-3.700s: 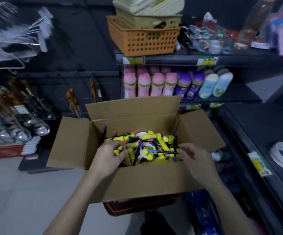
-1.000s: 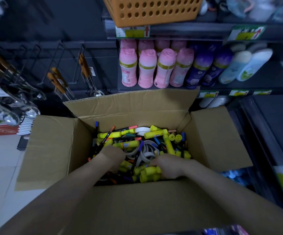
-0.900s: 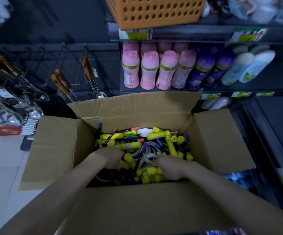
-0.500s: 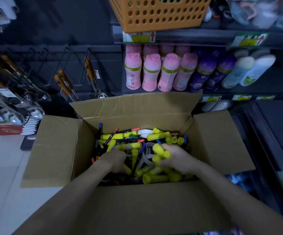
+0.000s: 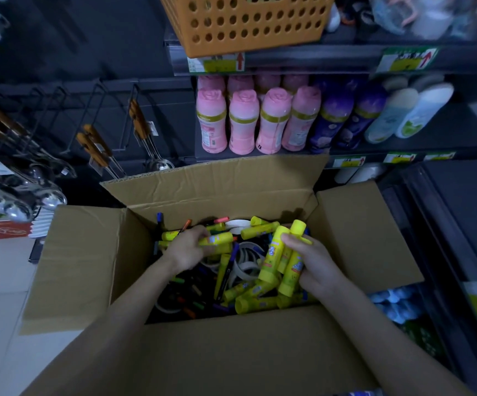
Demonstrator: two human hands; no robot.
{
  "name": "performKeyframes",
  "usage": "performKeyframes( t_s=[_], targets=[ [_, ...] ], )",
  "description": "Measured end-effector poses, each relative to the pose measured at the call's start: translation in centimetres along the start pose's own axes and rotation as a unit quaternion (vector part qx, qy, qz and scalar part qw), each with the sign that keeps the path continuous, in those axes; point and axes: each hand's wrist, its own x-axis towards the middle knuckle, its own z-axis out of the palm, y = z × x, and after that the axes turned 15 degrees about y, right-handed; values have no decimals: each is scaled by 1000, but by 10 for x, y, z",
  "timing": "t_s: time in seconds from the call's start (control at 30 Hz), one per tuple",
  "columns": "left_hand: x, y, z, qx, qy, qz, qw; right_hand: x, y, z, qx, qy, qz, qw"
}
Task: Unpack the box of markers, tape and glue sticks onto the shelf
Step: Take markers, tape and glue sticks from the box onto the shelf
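Yellow glue sticks (image 5: 274, 258) gripped by right hand (image 5: 314, 264); left hand (image 5: 187, 250) likewise.

One box (image 5: 83, 267), one orange basket (image 5: 246, 21)

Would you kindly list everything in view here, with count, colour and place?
cardboard box: one, brown, open, centre
glue sticks: many, yellow, in the box
markers: many, dark with coloured caps, in the box
tape rolls: several, white, in the box
basket: one, orange, top shelf
pink bottles: at least four, middle shelf
purple bottles: at least two, right of the pink
pale bottles: at least two, furthest right
ladles: several, silver, hanging at left
left hand: grips one glue stick
right hand: grips several glue sticks
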Motion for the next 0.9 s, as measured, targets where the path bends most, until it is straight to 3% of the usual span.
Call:
performKeyframes(
  t_s=[0.1, 0.27, 0.57, 0.73, 0.9],
  targets=[
    [9, -14, 19, 174, 6, 100, 980, -2, 0, 2, -13, 21, -18, 1000],
    [14, -12, 32, 242, 25, 96, 965, -3, 0, 0, -10, 34, -16, 999],
    [6, -12, 27, 187, 8, 126, 974, -7, -5, 1, 24, 37, -1, 999],
    [-16, 6, 12, 40, 79, 95, 992, -15, -5, 5, 35, 50, 11, 998],
    [-33, 22, -1, -40, 90, 69, 993, -35, -8, 6, 60, 79, -21, 995]
  ],
)
